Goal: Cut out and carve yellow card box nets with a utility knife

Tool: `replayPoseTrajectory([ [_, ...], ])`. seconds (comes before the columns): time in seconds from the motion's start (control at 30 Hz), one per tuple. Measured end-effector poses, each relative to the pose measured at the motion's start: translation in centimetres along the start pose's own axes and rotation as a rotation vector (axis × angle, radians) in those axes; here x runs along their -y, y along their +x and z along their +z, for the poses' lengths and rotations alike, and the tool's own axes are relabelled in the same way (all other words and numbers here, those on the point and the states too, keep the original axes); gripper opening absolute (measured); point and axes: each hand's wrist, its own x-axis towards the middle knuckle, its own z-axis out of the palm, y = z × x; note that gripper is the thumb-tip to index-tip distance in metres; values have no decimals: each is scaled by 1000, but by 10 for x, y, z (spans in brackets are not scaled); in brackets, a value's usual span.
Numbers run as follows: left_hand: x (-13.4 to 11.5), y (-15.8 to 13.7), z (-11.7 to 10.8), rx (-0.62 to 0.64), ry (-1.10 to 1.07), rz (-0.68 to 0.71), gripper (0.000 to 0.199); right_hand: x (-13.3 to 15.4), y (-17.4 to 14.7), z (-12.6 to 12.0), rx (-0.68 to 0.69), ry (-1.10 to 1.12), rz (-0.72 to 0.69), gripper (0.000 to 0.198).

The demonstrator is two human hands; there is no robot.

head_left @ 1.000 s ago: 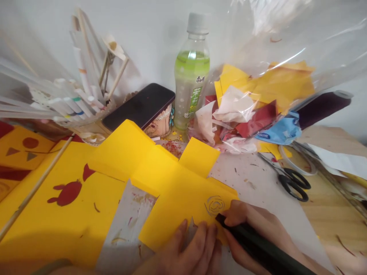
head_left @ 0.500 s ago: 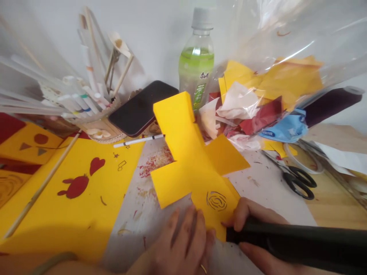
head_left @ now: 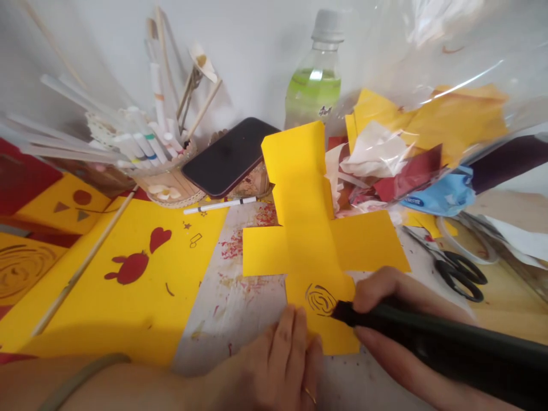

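Observation:
A yellow paper cross-shaped box net (head_left: 306, 245) lies in front of me, its upper flap folded up. Dark curved strokes or slits form a swirl (head_left: 321, 299) on its lower panel. My left hand (head_left: 278, 354) rests flat on that panel's left edge, fingers stretched out and holding nothing. My right hand (head_left: 394, 302) is wrapped round a long black pen-like tool (head_left: 432, 337). The tool's tip meets the paper at the swirl's lower right; whether it ends in a blade or a nib is hidden.
Left lies a yellow sheet (head_left: 171, 308) with red cutouts and a wooden stick (head_left: 85, 268). Behind are a phone (head_left: 231, 157), markers (head_left: 145, 145) and a bottle (head_left: 314, 85). To the right are scissors (head_left: 460, 274) and a plastic bag (head_left: 475, 74) of paper scraps.
The box net has turned to sit straighter and its side flaps spread flatter. My right hand has brought the tool's tip from the panel's lower edge up to the swirl.

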Motion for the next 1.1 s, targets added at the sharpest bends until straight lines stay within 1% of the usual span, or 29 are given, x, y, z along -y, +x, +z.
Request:
replayPoseTrajectory([
  [0.03,-1,-1,1,-19,1,5,22,-1,5,1,91,-9,-30,4],
  [0.07,-2,-2,2,-34,4,6,23,-3,10,4,149,-12,-36,6],
  [0.1,-2,-2,3,-38,7,4,23,-7,14,7,167,-12,-37,6],
  [0.23,1,1,-3,29,17,35,22,-23,17,23,118,-34,-63,4],
  [0.27,3,1,-5,43,22,53,22,-26,17,27,101,-52,-96,5],
  [0.4,5,1,-6,61,52,90,23,-33,13,33,-8,-198,-333,15],
  [0.47,4,0,-4,36,59,67,23,-36,12,32,-22,-249,-403,17],
  [0.53,2,-1,-3,14,64,29,23,-38,11,31,-5,-279,-428,17],
  [0.6,0,0,-3,22,72,9,23,-39,12,31,2,-307,-448,18],
  [0.7,-1,1,-4,54,86,4,24,-40,13,32,11,-331,-460,20],
  [0.8,-1,1,-4,39,98,-5,27,-41,14,33,17,-339,-460,20],
  [0.93,-3,1,-3,22,110,-29,28,-42,14,32,30,-364,-493,20],
  [1.1,-4,2,-2,2,111,-41,28,-46,12,34,2,-353,-535,20],
])
